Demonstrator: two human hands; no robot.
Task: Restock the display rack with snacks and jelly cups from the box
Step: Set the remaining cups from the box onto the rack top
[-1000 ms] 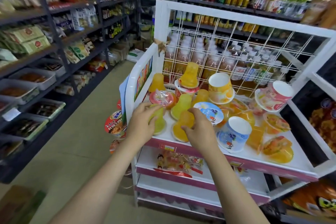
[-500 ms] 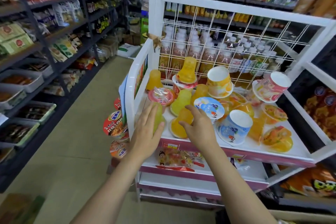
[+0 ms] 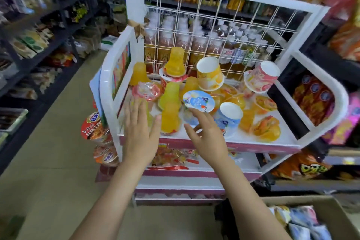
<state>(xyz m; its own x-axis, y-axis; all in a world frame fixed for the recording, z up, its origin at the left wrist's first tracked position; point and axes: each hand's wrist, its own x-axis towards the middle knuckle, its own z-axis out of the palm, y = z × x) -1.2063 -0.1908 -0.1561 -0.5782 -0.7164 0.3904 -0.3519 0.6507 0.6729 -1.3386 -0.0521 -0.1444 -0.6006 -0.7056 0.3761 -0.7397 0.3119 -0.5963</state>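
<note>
Crowding rack (image 3: 229, 143): jelly cups (image 3: 171, 121) (toppled), box (image 3: 329, 218) beside.

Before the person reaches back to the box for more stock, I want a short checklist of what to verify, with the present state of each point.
1. Left hand free: ok, its fingers are straight and hold nothing.
2. Right hand free: ok, fingers relaxed, nothing held.
3. Box within view and stocked: ok, packets show inside at lower right.
4. Room on the top shelf of the rack: not ok, cups crowd it, some stacked or tipped.
5. Orange jelly cup at the front edge stable: cannot tell, it lies close to the lip.
6. Lower shelf has room: ok, white surface shows beside one snack pack.
</note>
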